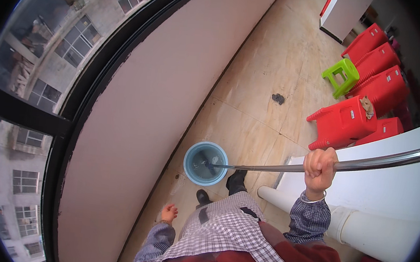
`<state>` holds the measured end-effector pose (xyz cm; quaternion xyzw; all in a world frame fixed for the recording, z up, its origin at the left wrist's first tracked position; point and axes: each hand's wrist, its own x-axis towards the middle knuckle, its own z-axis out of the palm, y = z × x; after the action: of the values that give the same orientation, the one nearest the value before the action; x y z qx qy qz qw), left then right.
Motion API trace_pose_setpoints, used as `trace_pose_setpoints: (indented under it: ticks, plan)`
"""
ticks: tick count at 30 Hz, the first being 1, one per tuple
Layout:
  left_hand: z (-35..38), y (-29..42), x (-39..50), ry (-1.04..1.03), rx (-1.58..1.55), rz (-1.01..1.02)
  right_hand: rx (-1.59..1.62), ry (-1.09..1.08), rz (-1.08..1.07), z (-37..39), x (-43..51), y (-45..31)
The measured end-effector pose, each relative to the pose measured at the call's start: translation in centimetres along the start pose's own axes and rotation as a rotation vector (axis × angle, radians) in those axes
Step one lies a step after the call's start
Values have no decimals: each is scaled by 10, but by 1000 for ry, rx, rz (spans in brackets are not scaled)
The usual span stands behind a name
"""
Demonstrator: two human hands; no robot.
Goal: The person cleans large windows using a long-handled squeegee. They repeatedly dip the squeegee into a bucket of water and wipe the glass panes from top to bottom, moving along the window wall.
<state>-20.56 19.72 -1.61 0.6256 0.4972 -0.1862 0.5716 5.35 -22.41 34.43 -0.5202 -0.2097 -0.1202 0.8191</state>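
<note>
My right hand point(320, 168) is closed around a long metal pole point(378, 160), likely a mop handle. The pole slopes down to a light blue plastic bucket point(188, 170) on the floor, and its blue lower end reaches inside. Greyish water point(201, 167) fills part of the bucket; what is fixed to the pole's end is hard to make out there. My left hand point(169, 213) hangs free at my side, fingers loosely curled and holding nothing. Both of my dark shoes stand just behind the bucket.
A low pinkish wall point(154, 77) beneath windows runs along the left. On the right are red plastic stools point(346, 118), a green stool point(344, 73) and a white pipe point(370, 223) beside a white wall. A dark clump point(278, 98) lies on the tiled floor point(248, 115).
</note>
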Motion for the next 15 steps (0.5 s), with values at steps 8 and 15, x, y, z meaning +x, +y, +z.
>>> trace_pose_setpoints:
  ticks: [8,15]
  plan:
    - [82,64,-12,28,35,-80,120,-34,95,-90,79,27]
    - [138,119,-14,-107,119,3,150,27,132,-136,87,22]
